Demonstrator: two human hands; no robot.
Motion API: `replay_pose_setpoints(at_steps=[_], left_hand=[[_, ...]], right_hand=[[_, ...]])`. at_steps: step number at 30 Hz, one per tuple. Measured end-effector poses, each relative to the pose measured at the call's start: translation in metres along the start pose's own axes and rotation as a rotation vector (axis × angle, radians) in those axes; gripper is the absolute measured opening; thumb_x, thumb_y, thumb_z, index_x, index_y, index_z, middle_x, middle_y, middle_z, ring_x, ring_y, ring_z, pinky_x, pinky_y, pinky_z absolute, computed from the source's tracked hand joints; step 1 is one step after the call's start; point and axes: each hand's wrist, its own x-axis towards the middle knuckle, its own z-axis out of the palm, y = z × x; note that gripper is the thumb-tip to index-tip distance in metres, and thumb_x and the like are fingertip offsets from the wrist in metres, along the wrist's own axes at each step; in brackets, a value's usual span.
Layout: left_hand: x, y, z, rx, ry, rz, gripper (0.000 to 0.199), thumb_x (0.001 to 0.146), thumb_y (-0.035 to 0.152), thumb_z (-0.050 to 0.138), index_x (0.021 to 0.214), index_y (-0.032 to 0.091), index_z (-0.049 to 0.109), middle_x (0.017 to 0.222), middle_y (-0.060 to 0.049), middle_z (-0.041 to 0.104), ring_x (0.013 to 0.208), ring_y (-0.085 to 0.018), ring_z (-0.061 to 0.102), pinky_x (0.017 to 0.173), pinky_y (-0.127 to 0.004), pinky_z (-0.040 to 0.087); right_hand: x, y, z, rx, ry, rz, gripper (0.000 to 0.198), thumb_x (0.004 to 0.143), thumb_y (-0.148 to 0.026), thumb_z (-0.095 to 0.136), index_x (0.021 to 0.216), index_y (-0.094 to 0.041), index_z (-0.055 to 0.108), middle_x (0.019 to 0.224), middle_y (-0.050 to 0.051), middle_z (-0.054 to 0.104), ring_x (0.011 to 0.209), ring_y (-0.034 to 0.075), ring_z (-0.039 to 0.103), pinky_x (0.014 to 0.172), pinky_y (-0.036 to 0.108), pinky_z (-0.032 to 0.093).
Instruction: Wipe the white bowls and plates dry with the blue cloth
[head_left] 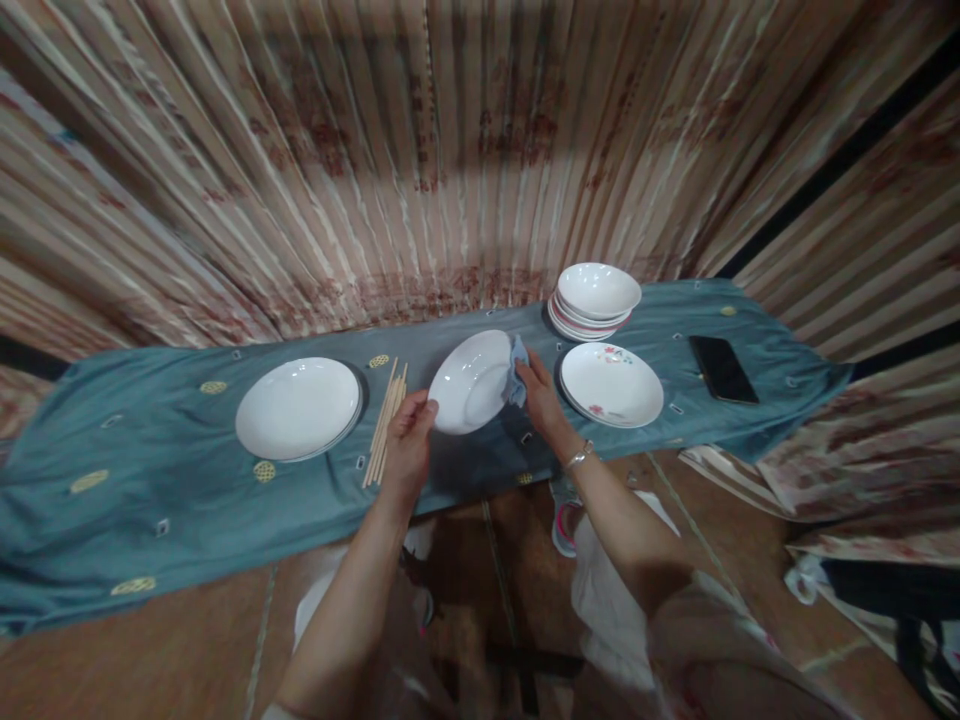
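Note:
A white plate [469, 385] is held tilted over the table, its foot ring showing on the face toward me. My left hand [409, 430] grips the plate's left rim, thumb on the near side. At the opposite rim, my right hand [538, 393] is closed on a light blue cloth [517, 370] that is pressed against the plate's edge. Several wooden chopsticks [385, 425] lie on the table just left of my left hand. To the right of my right hand rests a plate with a floral pattern [612, 385], on top of another plate.
A teal tablecloth [187, 510] covers the long narrow table. Large white plates [298, 408] are stacked at the left. Several bowls [598, 292] stand stacked at the back right, and a black phone [722, 369] lies at the right. Behind the table hangs a pleated curtain [420, 180].

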Motion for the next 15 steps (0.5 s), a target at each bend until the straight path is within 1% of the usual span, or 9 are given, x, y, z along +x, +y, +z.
replay_pose_setpoints(at_steps=[3, 5, 8, 11, 15], left_hand=[[-0.003, -0.002, 0.000, 0.060, -0.038, 0.004, 0.037, 0.069, 0.043, 0.081, 0.096, 0.020, 0.070, 0.078, 0.000, 0.069, 0.075, -0.016, 0.061, 0.077, -0.030, 0.047], [-0.005, -0.003, 0.001, 0.079, -0.059, 0.007, 0.036, 0.069, 0.043, 0.081, 0.096, 0.021, 0.070, 0.076, 0.000, 0.069, 0.072, -0.016, 0.060, 0.076, -0.030, 0.048], [-0.007, -0.005, 0.002, 0.094, -0.066, 0.004, 0.035, 0.070, 0.042, 0.080, 0.096, 0.020, 0.071, 0.075, 0.000, 0.070, 0.071, -0.016, 0.061, 0.075, -0.030, 0.048], [-0.008, -0.005, 0.002, 0.121, -0.083, -0.010, 0.033, 0.071, 0.040, 0.079, 0.095, 0.019, 0.072, 0.075, -0.001, 0.071, 0.074, -0.018, 0.063, 0.076, -0.030, 0.047], [-0.008, -0.003, 0.000, 0.162, -0.082, 0.004, 0.031, 0.068, 0.038, 0.079, 0.092, 0.019, 0.073, 0.076, 0.000, 0.070, 0.076, -0.018, 0.062, 0.076, -0.029, 0.047]], right_hand=[[0.007, -0.007, -0.007, 0.014, 0.019, 0.028, 0.055, 0.090, -0.057, 0.057, 0.129, -0.021, 0.065, 0.132, 0.008, 0.069, 0.127, 0.025, 0.059, 0.116, 0.044, 0.041], [0.010, -0.009, -0.009, 0.006, 0.022, 0.019, 0.056, 0.089, -0.057, 0.057, 0.129, -0.020, 0.065, 0.133, 0.009, 0.068, 0.127, 0.025, 0.059, 0.117, 0.045, 0.039], [0.012, -0.011, -0.010, -0.010, 0.026, -0.004, 0.054, 0.089, -0.057, 0.057, 0.130, -0.021, 0.065, 0.136, 0.009, 0.067, 0.127, 0.025, 0.058, 0.118, 0.045, 0.038], [0.012, -0.012, -0.009, -0.039, 0.020, -0.040, 0.055, 0.090, -0.057, 0.055, 0.130, -0.021, 0.064, 0.136, 0.010, 0.066, 0.127, 0.025, 0.058, 0.117, 0.045, 0.038], [0.009, -0.013, -0.007, -0.085, 0.004, -0.093, 0.055, 0.092, -0.058, 0.052, 0.132, -0.021, 0.062, 0.138, 0.011, 0.064, 0.129, 0.026, 0.057, 0.117, 0.046, 0.039]])
